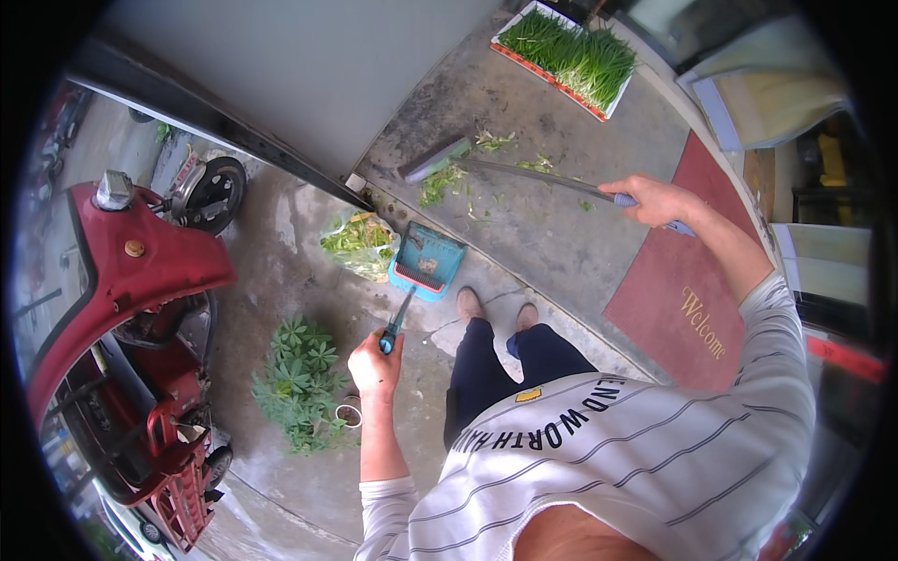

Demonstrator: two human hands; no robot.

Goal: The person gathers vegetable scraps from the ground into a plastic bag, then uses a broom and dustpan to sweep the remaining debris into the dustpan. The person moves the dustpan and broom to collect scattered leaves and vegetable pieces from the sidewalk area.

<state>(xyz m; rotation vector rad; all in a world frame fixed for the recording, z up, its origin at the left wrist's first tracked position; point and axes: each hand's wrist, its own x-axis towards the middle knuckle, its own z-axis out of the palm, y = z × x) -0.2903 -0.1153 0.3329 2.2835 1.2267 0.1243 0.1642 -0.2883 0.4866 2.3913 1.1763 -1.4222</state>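
My left hand grips the handle of a blue dustpan, whose pan is at the edge of the raised concrete floor. A pink-edged comb strip runs across the pan near the handle. In my right hand is the end of a broom's long grey pole. The broom head is on the concrete, touching a heap of green vegetable trimmings. More leaf scraps are scattered beyond it and along the pole. A clear plastic bag of trimmings stands beside the dustpan.
A tray of green chives or scallions lies at the far side. A red doormat is to the right. Leftward are a potted leafy plant and a red motor scooter. A grey metal panel borders the floor.
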